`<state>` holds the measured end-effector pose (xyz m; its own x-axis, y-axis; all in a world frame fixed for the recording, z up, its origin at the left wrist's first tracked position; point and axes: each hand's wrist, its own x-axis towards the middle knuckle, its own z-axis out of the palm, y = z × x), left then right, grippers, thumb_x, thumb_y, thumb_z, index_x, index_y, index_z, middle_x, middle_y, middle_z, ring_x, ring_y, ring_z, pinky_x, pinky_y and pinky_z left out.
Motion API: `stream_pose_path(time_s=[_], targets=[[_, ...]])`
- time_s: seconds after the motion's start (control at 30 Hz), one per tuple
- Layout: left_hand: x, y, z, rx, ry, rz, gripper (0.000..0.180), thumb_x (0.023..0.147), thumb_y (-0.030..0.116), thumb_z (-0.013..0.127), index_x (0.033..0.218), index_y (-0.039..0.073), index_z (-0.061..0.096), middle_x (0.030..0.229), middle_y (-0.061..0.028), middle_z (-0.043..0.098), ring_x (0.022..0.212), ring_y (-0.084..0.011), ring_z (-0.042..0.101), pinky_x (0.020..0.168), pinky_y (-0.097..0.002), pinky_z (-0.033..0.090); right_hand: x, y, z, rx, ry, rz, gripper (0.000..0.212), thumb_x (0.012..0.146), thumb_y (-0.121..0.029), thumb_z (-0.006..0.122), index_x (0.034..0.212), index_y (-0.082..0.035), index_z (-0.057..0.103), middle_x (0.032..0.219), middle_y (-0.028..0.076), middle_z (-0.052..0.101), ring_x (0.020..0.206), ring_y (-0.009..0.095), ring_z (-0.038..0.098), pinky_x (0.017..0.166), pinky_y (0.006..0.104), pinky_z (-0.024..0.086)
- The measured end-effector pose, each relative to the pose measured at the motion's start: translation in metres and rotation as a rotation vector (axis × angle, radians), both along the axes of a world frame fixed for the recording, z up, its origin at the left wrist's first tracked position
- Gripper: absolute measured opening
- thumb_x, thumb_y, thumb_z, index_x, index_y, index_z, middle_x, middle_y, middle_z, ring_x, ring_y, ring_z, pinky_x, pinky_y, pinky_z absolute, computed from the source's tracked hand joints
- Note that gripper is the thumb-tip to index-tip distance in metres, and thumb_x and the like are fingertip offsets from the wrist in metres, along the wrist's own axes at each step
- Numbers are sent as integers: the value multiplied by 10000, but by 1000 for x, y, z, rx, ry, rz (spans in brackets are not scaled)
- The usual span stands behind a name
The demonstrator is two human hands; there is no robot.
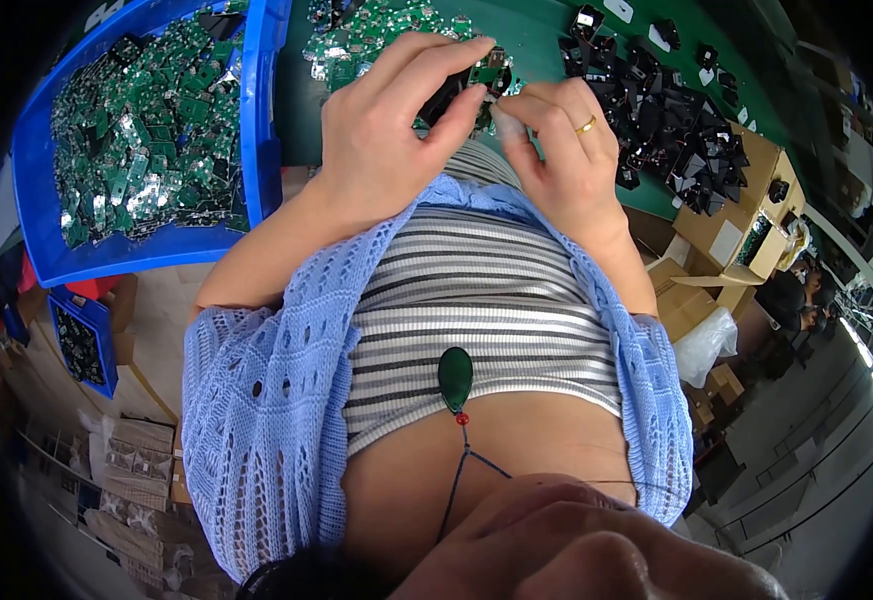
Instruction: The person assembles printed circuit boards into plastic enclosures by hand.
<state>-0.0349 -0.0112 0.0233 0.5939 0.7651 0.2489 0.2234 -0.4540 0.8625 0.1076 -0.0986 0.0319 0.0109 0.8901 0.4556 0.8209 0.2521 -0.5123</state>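
My left hand (377,130) is raised over the near edge of the green table, its thumb and fingers closed around a black plastic housing (441,104). A small green circuit board (491,70) shows at the housing's open side, between my fingertips. Close by on the right, my right hand (574,155) has its thumb and index finger pinched together at the board's edge. A whitish wrap covers part of one finger, and a gold ring is on another. Whatever lies in that pinch is too small to make out.
A blue bin (257,130) full of loose green circuit boards stands left. More boards (357,40) lie behind my left hand. Black housings (667,130) with thin wires are heaped right, beside an open cardboard box (732,215). A smaller blue bin (107,345) sits lower left.
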Motion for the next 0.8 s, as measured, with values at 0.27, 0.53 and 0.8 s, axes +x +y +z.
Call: stream_pose_path(time_s=[0.27, 0.53, 0.8], targets=[[-2, 0, 1, -10, 25, -11, 294, 721, 94, 679, 1011, 125, 637, 917, -26, 611, 699, -189, 624, 571, -269, 511, 2, 1, 0, 1, -49, 27, 236, 639, 8, 667, 850, -25, 567, 845, 81, 538, 714, 242, 532, 578, 309, 472], [-2, 1, -2, -15, 5, -50, 289, 724, 85, 674, 1009, 120, 638, 905, -32, 610, 683, -181, 621, 566, -262, 509, 6, 2, 0, -29, -49, 87, 257, 611, 10, 650, 850, -25, 565, 842, 62, 538, 726, 221, 532, 573, 301, 475], [-2, -1, -4, -85, -9, -81, 284, 728, 87, 671, 1009, 117, 637, 893, -37, 608, 661, -180, 615, 558, -257, 501, 6, -2, 1, -105, 35, 76, 230, 643, 15, 660, 851, -26, 571, 829, 75, 544, 735, 243, 540, 602, 318, 469]])
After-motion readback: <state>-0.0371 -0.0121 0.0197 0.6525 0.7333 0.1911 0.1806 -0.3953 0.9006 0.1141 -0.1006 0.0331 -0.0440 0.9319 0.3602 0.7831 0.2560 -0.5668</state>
